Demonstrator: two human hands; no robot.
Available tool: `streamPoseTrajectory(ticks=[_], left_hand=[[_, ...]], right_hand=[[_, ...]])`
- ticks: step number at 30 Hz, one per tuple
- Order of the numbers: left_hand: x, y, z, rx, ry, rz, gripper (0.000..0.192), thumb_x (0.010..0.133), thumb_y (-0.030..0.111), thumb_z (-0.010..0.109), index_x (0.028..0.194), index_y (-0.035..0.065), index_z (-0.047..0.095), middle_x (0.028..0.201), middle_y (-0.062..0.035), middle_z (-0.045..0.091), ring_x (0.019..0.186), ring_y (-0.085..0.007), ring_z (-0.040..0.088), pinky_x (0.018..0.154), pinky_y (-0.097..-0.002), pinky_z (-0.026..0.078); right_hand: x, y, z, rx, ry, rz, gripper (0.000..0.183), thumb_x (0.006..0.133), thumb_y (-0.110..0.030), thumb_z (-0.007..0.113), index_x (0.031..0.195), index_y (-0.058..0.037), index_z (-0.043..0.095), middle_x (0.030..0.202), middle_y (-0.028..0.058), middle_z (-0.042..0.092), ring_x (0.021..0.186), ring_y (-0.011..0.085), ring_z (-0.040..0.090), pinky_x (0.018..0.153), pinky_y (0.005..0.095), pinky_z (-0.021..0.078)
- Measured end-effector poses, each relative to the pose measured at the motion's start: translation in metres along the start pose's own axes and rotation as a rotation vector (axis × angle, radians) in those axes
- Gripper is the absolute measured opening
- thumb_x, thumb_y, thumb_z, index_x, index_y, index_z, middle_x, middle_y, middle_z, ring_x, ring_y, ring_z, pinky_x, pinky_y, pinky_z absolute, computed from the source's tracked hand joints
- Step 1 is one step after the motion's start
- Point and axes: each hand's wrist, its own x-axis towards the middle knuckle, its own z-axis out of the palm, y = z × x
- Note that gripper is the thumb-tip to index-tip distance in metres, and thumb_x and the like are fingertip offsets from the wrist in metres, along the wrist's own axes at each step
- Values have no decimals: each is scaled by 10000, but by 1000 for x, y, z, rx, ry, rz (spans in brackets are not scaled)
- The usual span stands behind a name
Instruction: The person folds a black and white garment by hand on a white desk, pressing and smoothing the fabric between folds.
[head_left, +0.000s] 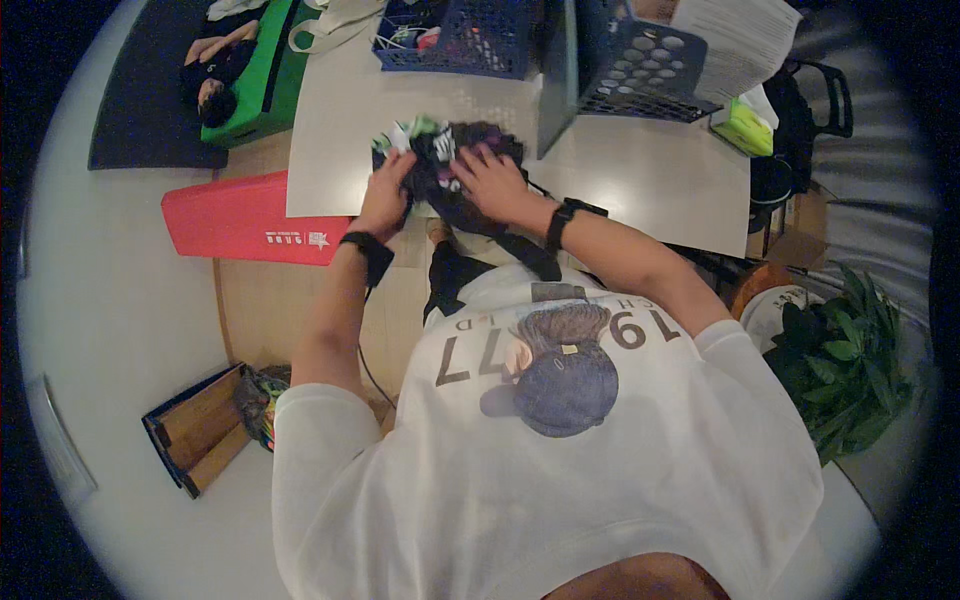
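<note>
A crumpled bundle of black fabric (450, 176) with white, green and purple patches lies at the table's near edge, partly overhanging it. Motion blur hides its exact kind. My left hand (388, 193) grips the bundle's left side, thumb and fingers against the cloth. On its right side, my right hand (491, 184) holds the fabric from above with fingers spread. Each wrist wears a black band. A dark strap-like piece (529, 255) hangs below the bundle, near my lap. The bundle's underside is hidden.
Beyond the bundle, the pale table (637, 180) bears a blue plastic basket (487, 37), a grey perforated holder (645, 67) with papers and a green tissue box (742, 131). A red padded block (232, 217) lies left. A leafy plant (847, 360) stands right.
</note>
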Motion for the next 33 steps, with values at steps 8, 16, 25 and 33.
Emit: streamPoseTrajectory(ticks=[8,16,25,33], left_hand=[[10,60,42,412,-111,199,717,689,203,743,1362,221,497,1478,-110,382,1416,-358,243,1077,-532,278],[5,63,-43,427,-194,300,727,656,164,745,1345,229,522,1483,-92,382,1416,-329,264,1083,-523,265],[52,88,-77,456,48,142,669,668,316,746,1304,203,575,1484,-115,378,1422,-347,226,1091,-556,226],[30,70,-81,319,-73,234,709,616,351,768,1280,173,594,1475,-138,386,1435,-353,205,1113,-559,193]], right_hand=[[-44,44,-21,79,-39,229,638,873,-286,605,1454,-200,355,1510,89,333,1407,353,256,1027,618,313],[-40,33,-77,41,-78,42,713,832,-306,666,1461,-214,344,1520,111,311,1390,370,277,996,610,359],[19,24,-130,76,2,161,698,836,-289,665,1453,-200,350,1508,119,316,1355,407,312,944,618,420],[20,29,-114,-59,-128,-41,801,774,-305,737,1458,-186,339,1507,132,305,1346,411,317,910,580,456]])
